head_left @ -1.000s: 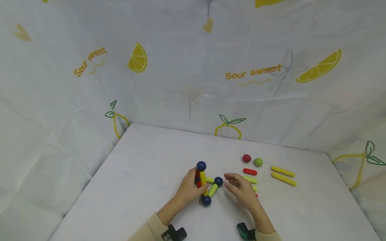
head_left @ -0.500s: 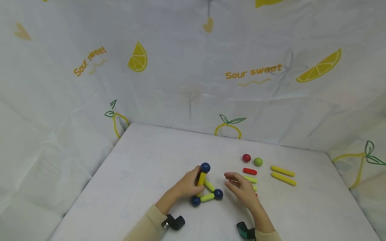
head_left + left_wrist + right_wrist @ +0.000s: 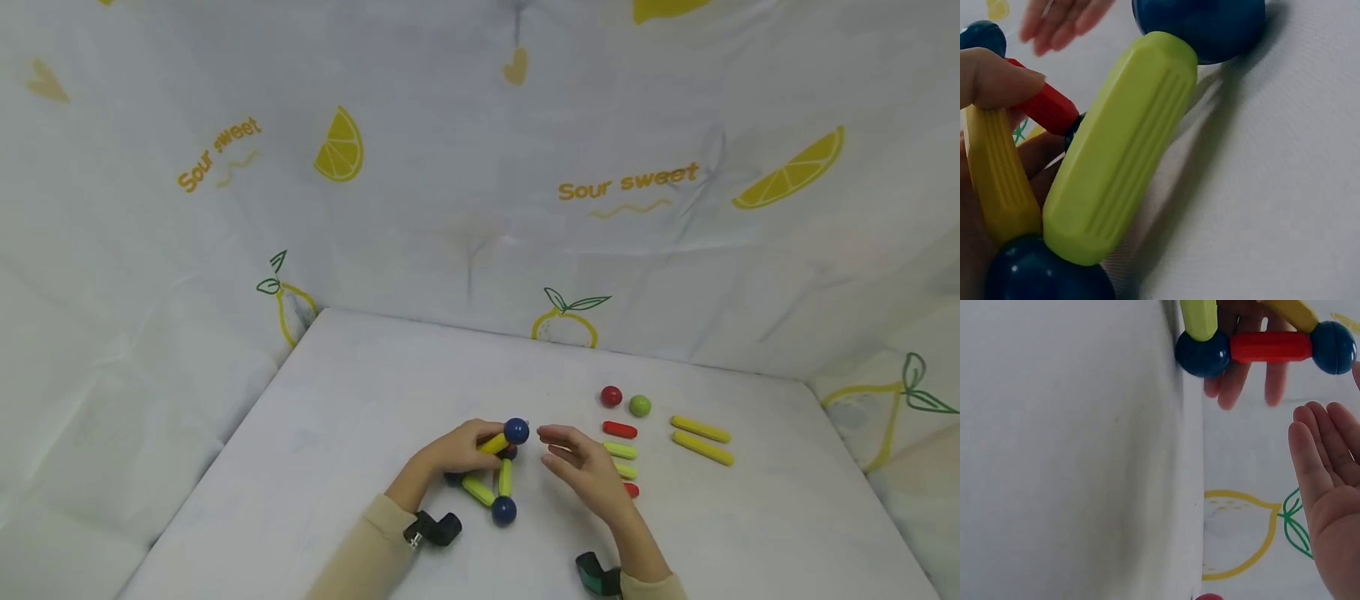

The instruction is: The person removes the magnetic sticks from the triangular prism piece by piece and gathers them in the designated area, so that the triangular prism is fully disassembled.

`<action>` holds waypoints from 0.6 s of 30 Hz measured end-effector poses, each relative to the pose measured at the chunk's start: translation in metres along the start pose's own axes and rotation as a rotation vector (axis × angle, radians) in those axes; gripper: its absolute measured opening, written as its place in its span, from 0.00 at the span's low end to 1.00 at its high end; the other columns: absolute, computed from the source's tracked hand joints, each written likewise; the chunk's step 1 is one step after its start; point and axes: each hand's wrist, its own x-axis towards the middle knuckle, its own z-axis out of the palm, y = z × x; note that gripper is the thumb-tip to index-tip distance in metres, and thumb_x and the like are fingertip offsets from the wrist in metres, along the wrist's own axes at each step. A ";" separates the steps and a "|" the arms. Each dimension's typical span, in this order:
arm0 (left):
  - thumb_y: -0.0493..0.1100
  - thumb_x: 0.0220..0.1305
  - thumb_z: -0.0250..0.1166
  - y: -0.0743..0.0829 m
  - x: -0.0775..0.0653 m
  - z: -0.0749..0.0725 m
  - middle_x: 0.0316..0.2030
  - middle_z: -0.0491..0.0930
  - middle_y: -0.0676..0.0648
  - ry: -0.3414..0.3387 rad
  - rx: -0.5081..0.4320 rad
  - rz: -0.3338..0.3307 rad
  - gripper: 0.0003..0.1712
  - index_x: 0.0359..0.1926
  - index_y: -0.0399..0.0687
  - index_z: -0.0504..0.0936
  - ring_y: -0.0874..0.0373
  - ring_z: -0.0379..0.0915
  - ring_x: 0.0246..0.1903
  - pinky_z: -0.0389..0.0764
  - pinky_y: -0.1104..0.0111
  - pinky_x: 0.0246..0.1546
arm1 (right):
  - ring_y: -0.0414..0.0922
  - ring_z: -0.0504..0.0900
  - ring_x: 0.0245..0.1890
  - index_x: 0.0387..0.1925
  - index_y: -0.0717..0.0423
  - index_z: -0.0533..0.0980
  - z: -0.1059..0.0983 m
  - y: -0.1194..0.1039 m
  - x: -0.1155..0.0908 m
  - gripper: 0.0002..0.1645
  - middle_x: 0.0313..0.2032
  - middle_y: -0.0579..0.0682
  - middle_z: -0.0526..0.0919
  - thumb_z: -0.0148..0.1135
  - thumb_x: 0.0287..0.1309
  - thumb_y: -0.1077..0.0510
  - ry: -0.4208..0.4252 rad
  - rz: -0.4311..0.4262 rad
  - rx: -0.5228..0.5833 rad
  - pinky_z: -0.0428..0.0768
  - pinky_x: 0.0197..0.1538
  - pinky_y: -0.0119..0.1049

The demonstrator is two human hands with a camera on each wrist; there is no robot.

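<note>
My left hand (image 3: 456, 446) grips a frame of magnetic rods and balls by its yellow rod (image 3: 492, 444), thumb lying across that rod in the left wrist view. A blue ball (image 3: 517, 431) tops the rod. Lower down, lime green rods (image 3: 1119, 150) meet at another blue ball (image 3: 504, 510) near the table. In the right wrist view a red rod (image 3: 1271, 347) links two blue balls, with my left fingers behind it. My right hand (image 3: 588, 471) hovers just right of the frame, fingers extended and slightly bent, holding nothing. My left hand hides part of the frame.
Right of my right hand lie short red rods (image 3: 619, 430) and lime rods (image 3: 620, 451), partly covered by it. Behind them sit a red ball (image 3: 611, 396) and a green ball (image 3: 640, 406). Two long yellow rods (image 3: 702, 447) lie farther right. A printed cloth (image 3: 420, 233) hangs behind the table.
My left hand has turned the frame clockwise as seen from above; its lower lime corner swung from the right to the front. My right hand has shifted slightly left, still holding nothing.
</note>
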 end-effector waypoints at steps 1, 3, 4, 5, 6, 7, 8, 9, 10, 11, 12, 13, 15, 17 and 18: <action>0.39 0.56 0.60 0.000 -0.001 0.001 0.41 0.81 0.49 0.019 0.005 0.003 0.24 0.56 0.47 0.76 0.66 0.71 0.37 0.75 0.72 0.43 | 0.50 0.76 0.57 0.55 0.57 0.74 0.002 -0.002 0.001 0.23 0.55 0.57 0.78 0.65 0.58 0.58 -0.003 -0.032 0.008 0.76 0.56 0.33; 0.41 0.59 0.60 0.000 -0.002 0.004 0.46 0.81 0.51 0.076 0.019 0.010 0.23 0.57 0.49 0.76 0.65 0.73 0.44 0.76 0.68 0.50 | 0.51 0.76 0.58 0.55 0.57 0.73 0.007 -0.007 0.003 0.24 0.55 0.56 0.78 0.65 0.57 0.59 -0.006 -0.093 0.024 0.75 0.57 0.36; 0.43 0.60 0.61 0.000 -0.003 0.005 0.49 0.81 0.53 0.110 0.032 0.016 0.23 0.58 0.50 0.76 0.65 0.74 0.48 0.75 0.65 0.54 | 0.50 0.75 0.58 0.56 0.57 0.73 0.009 -0.009 0.005 0.24 0.55 0.56 0.78 0.65 0.57 0.59 -0.006 -0.118 0.027 0.75 0.58 0.38; 0.44 0.61 0.61 0.000 -0.004 0.007 0.50 0.81 0.54 0.146 0.051 0.029 0.23 0.59 0.51 0.75 0.64 0.74 0.50 0.74 0.62 0.57 | 0.50 0.75 0.58 0.56 0.57 0.73 0.011 -0.011 0.006 0.24 0.55 0.55 0.78 0.65 0.57 0.59 -0.005 -0.139 0.028 0.74 0.58 0.40; 0.45 0.62 0.61 0.000 -0.005 0.008 0.50 0.81 0.54 0.178 0.062 0.039 0.23 0.59 0.52 0.75 0.64 0.74 0.52 0.73 0.60 0.59 | 0.51 0.75 0.58 0.56 0.58 0.72 0.014 -0.012 0.007 0.25 0.55 0.54 0.78 0.65 0.57 0.60 -0.003 -0.156 0.031 0.74 0.58 0.42; 0.46 0.63 0.62 0.001 -0.006 0.010 0.49 0.82 0.54 0.204 0.074 0.053 0.22 0.59 0.52 0.76 0.63 0.74 0.52 0.72 0.58 0.60 | 0.51 0.75 0.58 0.57 0.58 0.72 0.016 -0.014 0.008 0.25 0.56 0.55 0.77 0.65 0.57 0.61 -0.002 -0.173 0.026 0.73 0.58 0.44; 0.46 0.63 0.62 0.001 -0.007 0.012 0.48 0.82 0.54 0.227 0.086 0.063 0.22 0.58 0.51 0.76 0.64 0.75 0.51 0.73 0.58 0.60 | 0.51 0.75 0.58 0.57 0.59 0.72 0.018 -0.015 0.009 0.25 0.56 0.55 0.77 0.65 0.57 0.62 -0.001 -0.186 0.021 0.73 0.58 0.45; 0.46 0.63 0.63 0.002 -0.008 0.013 0.46 0.83 0.54 0.245 0.095 0.070 0.20 0.56 0.51 0.77 0.64 0.76 0.48 0.74 0.59 0.58 | 0.52 0.75 0.58 0.57 0.60 0.72 0.020 -0.017 0.009 0.25 0.56 0.56 0.77 0.65 0.57 0.62 0.000 -0.195 0.018 0.73 0.58 0.45; 0.47 0.63 0.63 0.002 -0.009 0.014 0.44 0.84 0.54 0.258 0.101 0.075 0.19 0.55 0.51 0.78 0.65 0.77 0.45 0.76 0.61 0.56 | 0.53 0.75 0.58 0.57 0.62 0.71 0.022 -0.020 0.009 0.26 0.56 0.58 0.77 0.64 0.57 0.62 -0.002 -0.200 0.016 0.73 0.58 0.45; 0.46 0.63 0.63 0.002 -0.010 0.015 0.42 0.84 0.54 0.265 0.106 0.077 0.18 0.54 0.51 0.79 0.66 0.77 0.42 0.77 0.63 0.55 | 0.54 0.75 0.58 0.57 0.64 0.71 0.024 -0.024 0.009 0.26 0.56 0.60 0.76 0.64 0.57 0.64 -0.003 -0.207 0.017 0.73 0.58 0.45; 0.46 0.63 0.63 0.003 -0.010 0.016 0.41 0.84 0.54 0.268 0.103 0.072 0.17 0.53 0.51 0.79 0.67 0.76 0.39 0.77 0.65 0.54 | 0.56 0.75 0.57 0.57 0.66 0.70 0.026 -0.028 0.009 0.26 0.56 0.62 0.76 0.64 0.57 0.64 -0.006 -0.212 0.015 0.73 0.58 0.45; 0.46 0.63 0.63 0.003 -0.011 0.016 0.41 0.84 0.54 0.271 0.105 0.070 0.16 0.52 0.51 0.80 0.68 0.75 0.38 0.78 0.67 0.53 | 0.57 0.74 0.57 0.57 0.67 0.70 0.027 -0.032 0.009 0.26 0.56 0.64 0.75 0.63 0.57 0.65 -0.011 -0.213 0.012 0.74 0.58 0.45; 0.46 0.63 0.63 0.002 -0.010 0.017 0.38 0.84 0.54 0.270 0.107 0.068 0.13 0.48 0.51 0.82 0.69 0.74 0.34 0.79 0.71 0.48 | 0.58 0.75 0.56 0.56 0.70 0.70 0.029 -0.043 0.010 0.26 0.55 0.66 0.75 0.63 0.57 0.66 -0.018 -0.205 0.013 0.74 0.57 0.45; 0.45 0.63 0.63 0.003 -0.009 0.016 0.36 0.83 0.55 0.270 0.119 0.065 0.12 0.47 0.52 0.83 0.69 0.72 0.32 0.78 0.74 0.42 | 0.58 0.76 0.55 0.55 0.71 0.71 0.029 -0.051 0.011 0.25 0.54 0.66 0.76 0.63 0.57 0.67 -0.018 -0.192 0.000 0.74 0.57 0.45; 0.45 0.63 0.63 0.003 -0.008 0.016 0.34 0.83 0.55 0.270 0.124 0.066 0.11 0.46 0.52 0.83 0.69 0.71 0.30 0.78 0.75 0.39 | 0.57 0.76 0.55 0.55 0.71 0.71 0.028 -0.054 0.011 0.24 0.54 0.66 0.76 0.63 0.57 0.66 -0.015 -0.183 -0.011 0.75 0.57 0.45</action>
